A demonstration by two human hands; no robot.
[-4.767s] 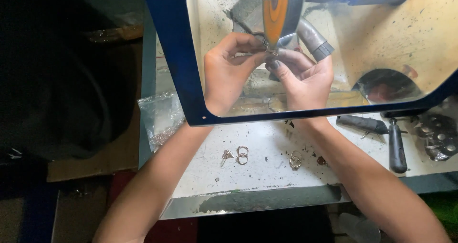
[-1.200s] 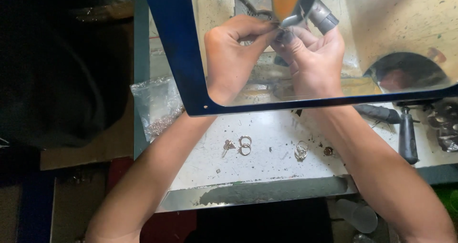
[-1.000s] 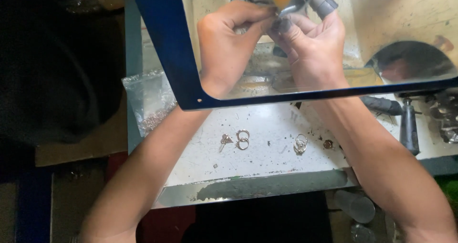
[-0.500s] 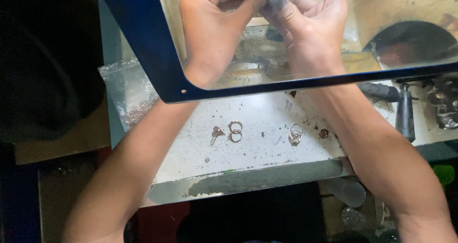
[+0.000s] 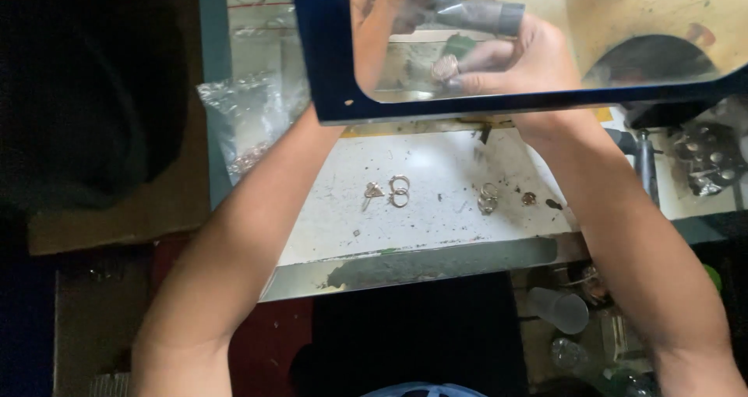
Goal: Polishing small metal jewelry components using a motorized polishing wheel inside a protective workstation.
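Note:
Both my hands reach behind a clear shield with a dark blue frame [image 5: 327,70]. My right hand [image 5: 522,58] pinches a small ring-like metal piece [image 5: 446,67] between thumb and forefinger, just under a grey metal spindle [image 5: 479,15]. My left hand [image 5: 382,15] is raised near the top edge, partly cut off; what it holds is hidden. On the white bench [image 5: 436,225] lie a pair of small rings [image 5: 399,190], a small heart-shaped piece [image 5: 373,190] and another small metal piece [image 5: 488,199].
A clear plastic bag [image 5: 245,116] with small metal parts lies at the bench's left. A dark-handled tool [image 5: 643,151] and a cluster of metal parts [image 5: 705,159] are at the right. Plastic cups [image 5: 561,310] stand below the bench edge.
The view has shifted down and right, so the shield and hands sit higher in frame. My right hand has drawn the small piece down away from the wheel, which has left the view.

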